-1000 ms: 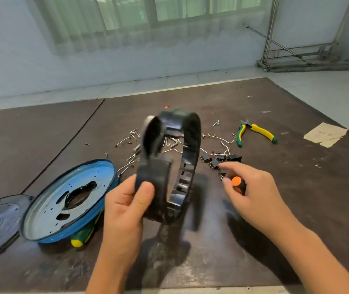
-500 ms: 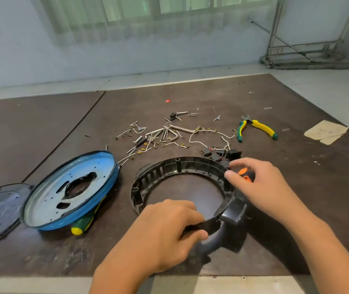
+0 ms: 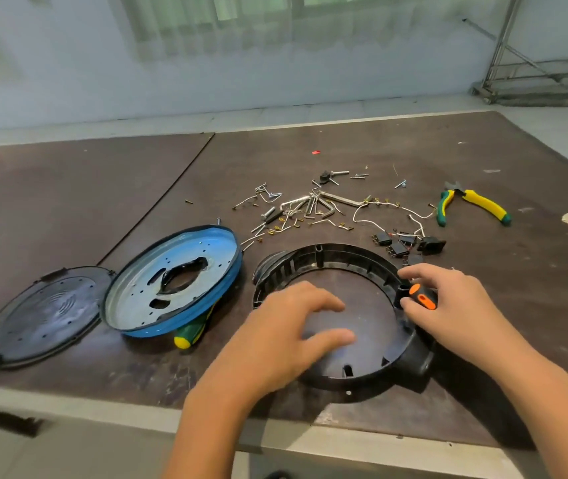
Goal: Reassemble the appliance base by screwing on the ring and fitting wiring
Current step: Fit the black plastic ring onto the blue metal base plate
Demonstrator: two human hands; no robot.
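Observation:
The black plastic ring [image 3: 337,259] lies flat on the brown table. My left hand [image 3: 286,337] hovers over its near left side with fingers spread, holding nothing. My right hand [image 3: 448,305] grips an orange-and-black screwdriver handle [image 3: 422,299] at the ring's right rim. The blue metal base plate [image 3: 172,281] leans tilted to the left of the ring. White wiring with black connectors [image 3: 400,236] lies just beyond the ring.
A black round cover [image 3: 44,312] lies at far left. A green-yellow screwdriver [image 3: 189,333] sticks out from under the blue plate. Loose screws and metal brackets [image 3: 310,205] are scattered behind the ring. Yellow-green pliers [image 3: 472,205] lie at right. The table edge [image 3: 344,440] runs near me.
The ring went from upright in my left hand to flat on the table. My left hand has let go of it and opened. My right hand keeps the screwdriver.

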